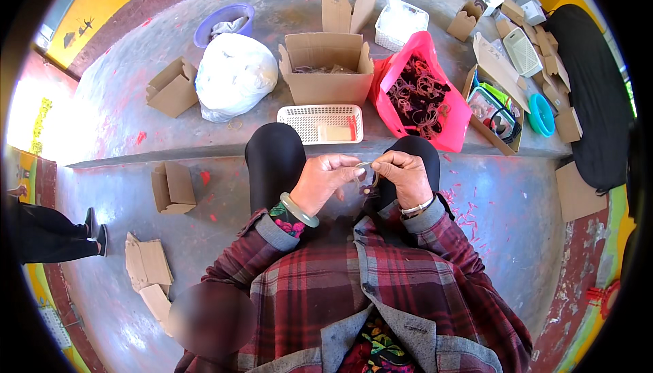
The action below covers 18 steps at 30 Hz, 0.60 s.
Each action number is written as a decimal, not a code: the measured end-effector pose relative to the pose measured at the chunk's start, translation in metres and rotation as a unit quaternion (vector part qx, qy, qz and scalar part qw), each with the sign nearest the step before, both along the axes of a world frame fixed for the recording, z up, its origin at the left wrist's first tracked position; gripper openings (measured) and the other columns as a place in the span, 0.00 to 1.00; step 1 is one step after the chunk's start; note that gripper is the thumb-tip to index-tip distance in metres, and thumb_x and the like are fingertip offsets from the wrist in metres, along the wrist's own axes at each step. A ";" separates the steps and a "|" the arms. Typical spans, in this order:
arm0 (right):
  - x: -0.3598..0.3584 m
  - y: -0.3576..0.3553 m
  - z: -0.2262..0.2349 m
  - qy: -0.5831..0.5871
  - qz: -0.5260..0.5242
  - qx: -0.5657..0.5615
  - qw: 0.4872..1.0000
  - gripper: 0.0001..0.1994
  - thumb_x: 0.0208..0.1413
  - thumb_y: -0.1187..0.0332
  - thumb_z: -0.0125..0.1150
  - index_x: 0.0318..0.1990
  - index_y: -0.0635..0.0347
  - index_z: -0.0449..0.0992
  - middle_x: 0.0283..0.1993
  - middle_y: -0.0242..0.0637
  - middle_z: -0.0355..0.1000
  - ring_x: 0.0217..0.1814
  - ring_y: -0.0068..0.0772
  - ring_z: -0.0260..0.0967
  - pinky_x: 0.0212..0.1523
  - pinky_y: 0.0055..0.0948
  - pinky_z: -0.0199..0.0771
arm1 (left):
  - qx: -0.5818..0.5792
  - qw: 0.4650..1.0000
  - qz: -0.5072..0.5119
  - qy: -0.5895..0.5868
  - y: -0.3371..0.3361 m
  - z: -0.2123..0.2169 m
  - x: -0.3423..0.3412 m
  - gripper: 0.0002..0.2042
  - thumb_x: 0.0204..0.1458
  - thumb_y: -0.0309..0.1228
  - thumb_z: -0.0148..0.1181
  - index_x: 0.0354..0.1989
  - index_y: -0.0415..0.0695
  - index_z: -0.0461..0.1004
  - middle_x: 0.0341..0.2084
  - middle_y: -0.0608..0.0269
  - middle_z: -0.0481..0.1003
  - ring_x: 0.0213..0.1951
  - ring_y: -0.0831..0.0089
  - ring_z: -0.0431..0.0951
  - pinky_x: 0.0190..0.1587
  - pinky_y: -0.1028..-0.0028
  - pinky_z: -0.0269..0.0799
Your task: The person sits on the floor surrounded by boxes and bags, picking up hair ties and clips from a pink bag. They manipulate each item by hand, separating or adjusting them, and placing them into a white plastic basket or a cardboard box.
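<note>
Between my knees I hold a thin, pale cord loop (376, 180) with a small dark piece (367, 190) hanging from it. My left hand (328, 182), a pale bangle at its wrist, pinches one side of the loop. The other side is pinched by my right hand (408, 179), which wears a metal bracelet. Just beyond my hands, a white slotted basket (292, 128) contains a flat pale packet and some red strips. To its right leans an open pink bag (460, 118) full of tangled dark and pinkish cord loops.
Behind the basket stands an open cardboard box (328, 88), with a large white bag (235, 77) and a purple basin (203, 31) to its left. More boxes and a teal basin (541, 115) are at right. A person's legs (54, 233) show at far left.
</note>
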State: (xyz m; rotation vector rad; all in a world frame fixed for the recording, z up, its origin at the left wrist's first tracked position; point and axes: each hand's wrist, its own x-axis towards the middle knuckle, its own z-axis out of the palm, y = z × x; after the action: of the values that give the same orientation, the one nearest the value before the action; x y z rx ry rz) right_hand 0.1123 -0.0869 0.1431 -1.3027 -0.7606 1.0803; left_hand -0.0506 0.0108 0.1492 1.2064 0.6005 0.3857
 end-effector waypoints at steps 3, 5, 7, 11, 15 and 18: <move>0.000 0.000 0.000 -0.006 -0.020 -0.001 1.000 0.03 0.48 0.74 0.60 0.26 0.65 0.76 0.23 0.29 0.70 0.26 0.16 0.62 0.30 0.16 0.61 | -0.001 1.000 0.027 0.006 0.002 -0.005 -0.001 0.10 0.52 0.29 0.54 0.36 0.35 0.74 0.29 0.61 0.76 0.29 0.82 0.74 0.18 0.86 0.63; 0.000 0.000 0.000 0.000 -0.025 0.001 1.000 0.04 0.48 0.74 0.60 0.26 0.65 0.76 0.23 0.28 0.69 0.26 0.16 0.62 0.30 0.16 0.60 | 0.002 0.999 0.042 0.011 0.002 -0.006 -0.001 0.09 0.52 0.29 0.54 0.35 0.35 0.74 0.27 0.62 0.76 0.25 0.83 0.72 0.17 0.85 0.63; -0.001 0.000 0.001 0.004 -0.024 0.001 1.000 0.04 0.48 0.73 0.60 0.26 0.65 0.76 0.22 0.28 0.69 0.25 0.16 0.61 0.29 0.16 0.60 | 0.001 0.998 0.060 0.002 0.000 -0.005 0.001 0.10 0.53 0.30 0.53 0.35 0.35 0.74 0.24 0.65 0.75 0.16 0.86 0.66 0.16 0.84 0.62; -0.002 0.001 -0.001 0.017 -0.022 0.009 1.000 0.06 0.50 0.72 0.59 0.27 0.66 0.75 0.23 0.28 0.69 0.26 0.16 0.61 0.30 0.16 0.60 | 0.041 0.996 0.073 0.003 -0.001 -0.007 0.000 0.09 0.53 0.30 0.52 0.33 0.37 0.74 0.20 0.69 0.72 0.14 0.87 0.64 0.16 0.85 0.59; -0.005 0.001 -0.002 0.023 -0.026 0.021 0.999 0.06 0.51 0.71 0.58 0.28 0.66 0.75 0.24 0.27 0.69 0.27 0.14 0.60 0.30 0.16 0.60 | 0.044 0.995 0.089 -0.010 -0.004 -0.009 0.002 0.08 0.54 0.30 0.52 0.32 0.39 0.74 0.18 0.72 0.70 0.14 0.88 0.63 0.16 0.85 0.57; -0.006 0.002 -0.001 0.005 -0.032 0.025 0.999 0.07 0.51 0.71 0.58 0.28 0.66 0.75 0.24 0.26 0.68 0.27 0.13 0.59 0.29 0.15 0.60 | 0.055 0.994 0.090 -0.010 -0.002 -0.013 0.002 0.07 0.54 0.30 0.52 0.31 0.39 0.74 0.18 0.72 0.69 0.15 0.89 0.62 0.17 0.85 0.57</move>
State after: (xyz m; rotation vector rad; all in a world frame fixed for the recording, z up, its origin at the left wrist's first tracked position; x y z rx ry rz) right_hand 0.1067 -0.0854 0.1418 -1.2696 -0.7287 1.0094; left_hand -0.0486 0.0093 0.1358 1.2565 0.6800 0.5896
